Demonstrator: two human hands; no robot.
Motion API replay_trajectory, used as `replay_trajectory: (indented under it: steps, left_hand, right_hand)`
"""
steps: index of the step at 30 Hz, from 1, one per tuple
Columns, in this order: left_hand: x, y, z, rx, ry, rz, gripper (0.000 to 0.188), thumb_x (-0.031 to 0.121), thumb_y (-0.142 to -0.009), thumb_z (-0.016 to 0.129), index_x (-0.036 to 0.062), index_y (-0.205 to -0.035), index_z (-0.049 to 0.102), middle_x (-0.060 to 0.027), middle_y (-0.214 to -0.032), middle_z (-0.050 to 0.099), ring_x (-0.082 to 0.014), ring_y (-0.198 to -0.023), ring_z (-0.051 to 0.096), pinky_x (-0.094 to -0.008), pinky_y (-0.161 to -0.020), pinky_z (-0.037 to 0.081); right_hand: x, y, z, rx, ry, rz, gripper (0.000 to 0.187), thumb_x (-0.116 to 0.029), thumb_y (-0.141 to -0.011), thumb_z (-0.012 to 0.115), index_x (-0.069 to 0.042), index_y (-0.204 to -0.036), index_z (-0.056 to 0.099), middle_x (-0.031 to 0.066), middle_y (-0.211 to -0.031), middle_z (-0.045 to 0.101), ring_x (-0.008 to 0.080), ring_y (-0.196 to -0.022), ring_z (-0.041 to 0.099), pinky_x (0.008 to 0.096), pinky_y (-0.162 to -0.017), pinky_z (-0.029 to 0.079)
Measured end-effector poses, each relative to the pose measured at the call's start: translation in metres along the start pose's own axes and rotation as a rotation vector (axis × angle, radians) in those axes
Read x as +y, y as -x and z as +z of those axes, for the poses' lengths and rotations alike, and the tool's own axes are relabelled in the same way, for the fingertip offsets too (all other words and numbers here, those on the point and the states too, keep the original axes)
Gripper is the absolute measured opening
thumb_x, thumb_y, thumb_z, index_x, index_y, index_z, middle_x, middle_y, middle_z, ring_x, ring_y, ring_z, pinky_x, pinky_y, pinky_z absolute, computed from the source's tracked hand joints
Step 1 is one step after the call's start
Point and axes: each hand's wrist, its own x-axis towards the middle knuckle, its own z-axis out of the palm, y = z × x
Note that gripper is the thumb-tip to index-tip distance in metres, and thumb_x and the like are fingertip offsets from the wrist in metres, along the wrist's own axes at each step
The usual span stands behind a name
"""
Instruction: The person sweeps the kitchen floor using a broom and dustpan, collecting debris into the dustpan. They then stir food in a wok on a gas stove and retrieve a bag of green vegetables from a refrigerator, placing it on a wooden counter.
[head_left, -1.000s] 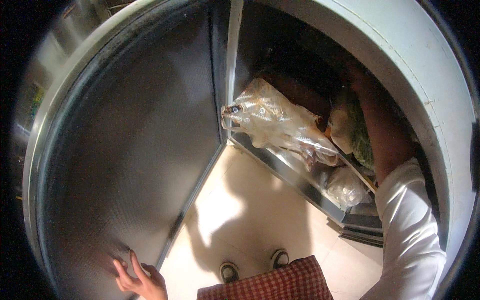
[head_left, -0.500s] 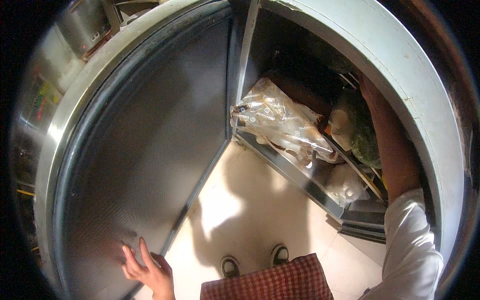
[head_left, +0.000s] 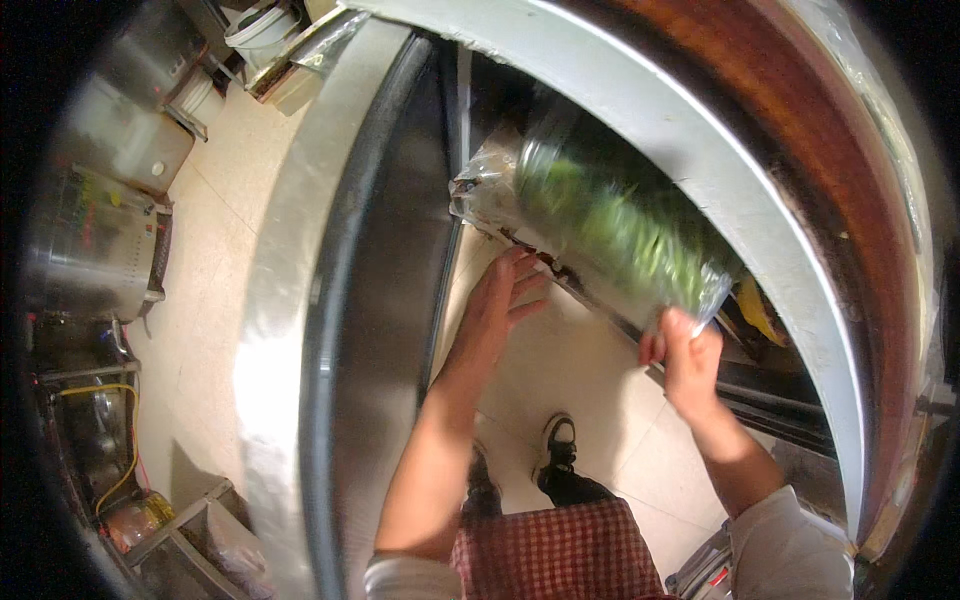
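Note:
A clear plastic bag of green vegetables (head_left: 625,225), blurred by motion, hangs at the mouth of an open fridge. My right hand (head_left: 685,355) is closed on the bag's near right end. My left hand (head_left: 508,290) is off the door, fingers stretched out, just below the bag's left side, and appears to hold nothing. Behind the green bag, a crumpled clear plastic bag (head_left: 480,195) with printing shows at the left of the fridge opening. The vegetables' exact kind is too smeared to tell.
The fridge door (head_left: 385,250) stands open on my left, with its metal edge (head_left: 275,380) toward me. Something yellow (head_left: 755,310) lies inside on the right. Beyond the door are a white bucket (head_left: 262,35) and steel kitchen equipment (head_left: 95,240). Pale tiled floor (head_left: 555,375) lies below.
My right hand has come out from deep in the fridge with the bag of green vegetables. My left hand has left the door and moved right and up, toward the bag. The door has swung partly inward.

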Motion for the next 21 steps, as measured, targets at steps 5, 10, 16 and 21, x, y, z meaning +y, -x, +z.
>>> replay_trajectory:
  steps: [5,10,16,21]
  left_hand:
    - [0.019,-0.005,0.052,0.11,0.409,-0.017,0.053,0.041,-0.093,0.039,0.0015,-0.128,0.04,-0.0123,-0.125,0.047,-0.0227,-0.112,0.048,-0.0341,-0.092,0.041]
    - [-0.04,0.003,0.034,-0.237,0.507,-0.081,0.042,0.03,-0.091,0.047,0.0001,-0.12,0.049,-0.011,-0.114,0.055,-0.0209,-0.101,0.055,-0.0318,-0.087,0.046]
    - [-0.084,0.035,0.025,-0.059,0.554,-0.329,0.05,0.03,-0.084,0.056,0.0034,-0.125,0.044,-0.0099,-0.12,0.051,-0.0215,-0.107,0.05,-0.0349,-0.089,0.044]
    - [-0.069,0.127,0.086,0.459,0.22,-0.653,0.062,0.021,-0.081,0.062,0.0157,-0.135,0.03,-0.0094,-0.124,0.044,-0.0243,-0.109,0.047,-0.0405,-0.087,0.043]
  right_hand:
    - [-0.002,0.076,-0.035,-0.356,0.033,0.155,0.039,-0.027,-0.096,0.034,-0.001,-0.076,0.055,0.0119,-0.068,0.058,0.0199,-0.065,0.059,0.0328,-0.058,0.049]
    - [0.054,0.104,-0.141,-0.097,-0.283,0.783,0.073,-0.06,-0.089,0.015,0.001,-0.107,0.049,0.016,-0.112,0.053,0.0255,-0.106,0.051,0.046,-0.092,0.038]
    - [0.093,0.063,-0.112,-0.145,-0.6,0.787,0.085,-0.071,-0.082,0.011,-0.012,-0.143,0.003,0.0158,-0.146,0.014,0.0333,-0.126,0.027,0.0497,-0.097,0.031]
    - [0.076,0.125,-0.095,-0.02,-0.432,0.965,0.062,-0.047,-0.091,0.039,-0.005,-0.135,0.029,0.0125,-0.125,0.046,0.0217,-0.111,0.048,0.0377,-0.089,0.042]
